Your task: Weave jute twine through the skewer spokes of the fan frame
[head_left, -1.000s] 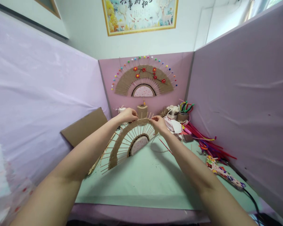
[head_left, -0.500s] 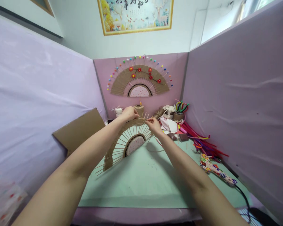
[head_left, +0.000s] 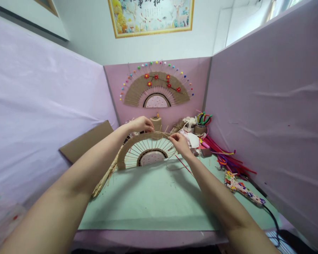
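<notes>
Sticks lie in a bunch at eight o'clock on the green table, and a flowery glue gun lies at four. Past them, near the middle, is the half-round fan. Half a second ago its left end poked out toward seven o'clock, close to the person. Now that end has swung away, so the flat bottom is almost level and the stick bunch shows. I think this brings the top edge square to both hands. The hands are a bit farther apart, too.

At the fan's one o'clock, the right hand has thumb and finger pinched on a thin string. At its twelve, the left hand has its fingers curled down close together by the brown edge; I cannot tell if they grip anything. Just behind sits a roll of twine. Farthest, at twelve o'clock, a flowered fan hangs on the pink wall.
</notes>
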`<state>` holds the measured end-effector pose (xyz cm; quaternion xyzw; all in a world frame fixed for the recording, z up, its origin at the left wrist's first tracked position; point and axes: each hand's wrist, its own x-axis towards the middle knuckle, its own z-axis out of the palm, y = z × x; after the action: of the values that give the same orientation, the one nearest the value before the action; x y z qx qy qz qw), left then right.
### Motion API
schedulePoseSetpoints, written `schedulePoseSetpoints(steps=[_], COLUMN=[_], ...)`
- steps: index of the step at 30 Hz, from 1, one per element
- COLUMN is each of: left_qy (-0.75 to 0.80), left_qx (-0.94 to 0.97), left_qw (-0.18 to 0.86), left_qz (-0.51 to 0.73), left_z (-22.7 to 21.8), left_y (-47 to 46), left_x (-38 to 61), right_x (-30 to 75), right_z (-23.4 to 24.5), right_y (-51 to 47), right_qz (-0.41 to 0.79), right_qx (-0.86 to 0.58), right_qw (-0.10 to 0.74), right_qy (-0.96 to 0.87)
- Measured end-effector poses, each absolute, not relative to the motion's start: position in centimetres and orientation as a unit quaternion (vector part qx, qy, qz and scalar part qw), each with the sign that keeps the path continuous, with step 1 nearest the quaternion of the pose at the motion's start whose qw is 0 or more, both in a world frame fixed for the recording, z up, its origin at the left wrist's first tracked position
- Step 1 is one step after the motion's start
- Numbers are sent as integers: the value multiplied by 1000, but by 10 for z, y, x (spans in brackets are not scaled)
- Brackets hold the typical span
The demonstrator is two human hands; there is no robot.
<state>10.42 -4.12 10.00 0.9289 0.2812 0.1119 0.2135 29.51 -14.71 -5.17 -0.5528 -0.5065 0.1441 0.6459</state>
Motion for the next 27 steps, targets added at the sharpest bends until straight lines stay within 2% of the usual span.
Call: schedulePoseSetpoints(steps=[5,11,18,27], left_qy=[281,293,265,207], left_qx=[941,955,964,977], left_qw=[170,34,-13,-11], left_qz=[76,30,34,52], left_z=[97,102,94,87], left_y=[-52,-54,-68,-72], left_x=[118,149,183,183], right_x=[306,314,318,321], right_z=[-67,-76,-80,-74], right_y=[-149,-145,-140,-141], right_qz=[146,150,134,119], right_qx=[-568,-574,-577,-588], right_qw=[651,657,664,658], right_qy=[-483,-465,-457,-455])
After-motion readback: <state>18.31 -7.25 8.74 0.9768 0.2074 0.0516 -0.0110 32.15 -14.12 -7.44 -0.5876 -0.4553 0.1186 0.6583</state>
